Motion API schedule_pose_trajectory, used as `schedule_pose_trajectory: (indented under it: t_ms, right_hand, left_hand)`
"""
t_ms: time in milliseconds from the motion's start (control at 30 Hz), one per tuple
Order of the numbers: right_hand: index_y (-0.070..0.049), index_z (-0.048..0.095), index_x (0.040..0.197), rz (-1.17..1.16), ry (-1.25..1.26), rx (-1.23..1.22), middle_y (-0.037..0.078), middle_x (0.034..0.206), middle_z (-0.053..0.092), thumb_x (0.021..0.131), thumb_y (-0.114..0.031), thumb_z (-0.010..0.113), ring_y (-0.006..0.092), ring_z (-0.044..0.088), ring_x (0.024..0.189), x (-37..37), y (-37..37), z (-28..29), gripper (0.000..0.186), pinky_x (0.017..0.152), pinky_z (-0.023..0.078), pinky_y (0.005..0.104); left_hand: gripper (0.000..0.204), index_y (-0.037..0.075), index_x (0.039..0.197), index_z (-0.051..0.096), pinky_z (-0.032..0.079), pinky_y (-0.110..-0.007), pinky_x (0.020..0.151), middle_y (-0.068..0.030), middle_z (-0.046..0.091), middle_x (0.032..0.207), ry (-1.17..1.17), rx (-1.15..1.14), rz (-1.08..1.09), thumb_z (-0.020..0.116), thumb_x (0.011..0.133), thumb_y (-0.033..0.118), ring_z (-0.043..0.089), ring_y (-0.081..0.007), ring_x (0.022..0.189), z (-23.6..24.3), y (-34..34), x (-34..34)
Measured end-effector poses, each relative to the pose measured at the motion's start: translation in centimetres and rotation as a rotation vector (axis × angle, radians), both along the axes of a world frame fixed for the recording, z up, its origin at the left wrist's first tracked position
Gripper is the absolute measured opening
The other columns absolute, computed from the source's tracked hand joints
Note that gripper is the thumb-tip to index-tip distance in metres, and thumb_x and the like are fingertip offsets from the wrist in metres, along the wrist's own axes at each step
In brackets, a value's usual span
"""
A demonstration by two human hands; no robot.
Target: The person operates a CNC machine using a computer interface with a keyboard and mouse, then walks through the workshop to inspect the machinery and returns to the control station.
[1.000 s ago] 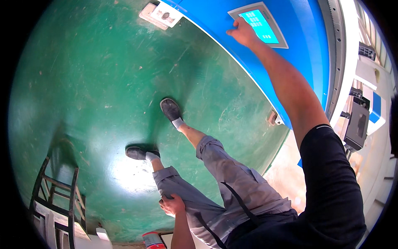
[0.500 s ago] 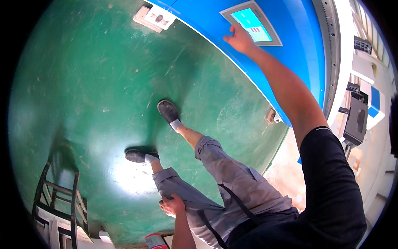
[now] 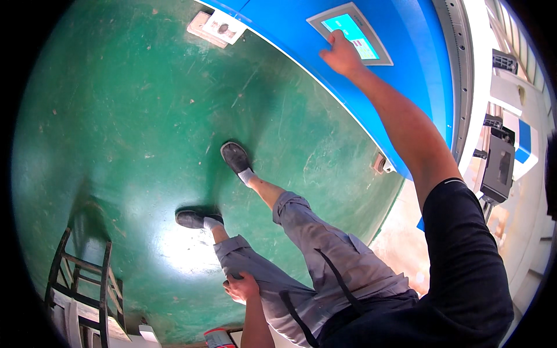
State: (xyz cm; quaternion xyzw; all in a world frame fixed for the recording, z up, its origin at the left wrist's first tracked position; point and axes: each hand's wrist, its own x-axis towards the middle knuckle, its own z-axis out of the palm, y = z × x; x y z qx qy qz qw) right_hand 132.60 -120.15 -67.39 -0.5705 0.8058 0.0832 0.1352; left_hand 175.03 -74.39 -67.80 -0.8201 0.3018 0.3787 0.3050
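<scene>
My right hand [image 3: 343,56] reaches to a touchscreen [image 3: 354,36] in a grey frame set in a curved blue machine panel [image 3: 400,35]. One finger lies over the lit cyan display, seemingly touching it. The other fingers are curled in with nothing in them, and the thumb sticks out to the left. Low in the picture, my left hand [image 3: 242,287] is loosely closed against the grey trouser leg [image 3: 264,278]. Nothing shows in it, though its palm is partly hidden.
A dark stool-like frame [image 3: 104,278] stands on the green floor [image 3: 127,116] at lower left. A white box-like piece [image 3: 223,26] sits by the machine's edge. Grey and black equipment [image 3: 498,168] stands at right. A red-and-grey item [image 3: 218,338] lies at the bottom.
My right hand has shifted slightly right along the touchscreen, its finger now farther over the display. The left hand stays against the leg.
</scene>
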Motion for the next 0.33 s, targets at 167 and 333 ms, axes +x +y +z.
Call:
schedule_pose_trajectory:
  t_ms: [167, 333]
  right_hand:
    - [-0.005, 0.046, 0.106, 0.006, -0.003, -0.049, 0.02, 0.097, 0.064, 0.072, -0.028, 0.066, 0.0369, 0.063, 0.094, 0.2, -1.8, -0.4, 0.045, 0.081, 0.048, 0.0446]
    - [-0.005, 0.047, 0.107, -0.064, -0.004, -0.08, 0.021, 0.1, 0.064, 0.073, -0.03, 0.066, 0.0367, 0.063, 0.097, 0.6, -2.2, -0.6, 0.047, 0.084, 0.048, 0.0444]
  left_hand:
    - [0.043, 0.002, 0.111, 0.059, 0.047, -0.048, 0.085, -0.018, 0.054, 0.106, 0.0, -0.003, 0.004, 0.057, 0.079, 0.031, 0.053, -0.0351, 0.103, 0.0, -0.1, -0.2]
    - [0.044, 0.002, 0.112, 0.059, 0.047, -0.048, 0.085, -0.018, 0.054, 0.106, 0.005, 0.011, 0.001, 0.057, 0.078, 0.031, 0.053, -0.0351, 0.103, 0.0, -0.2, -0.1]
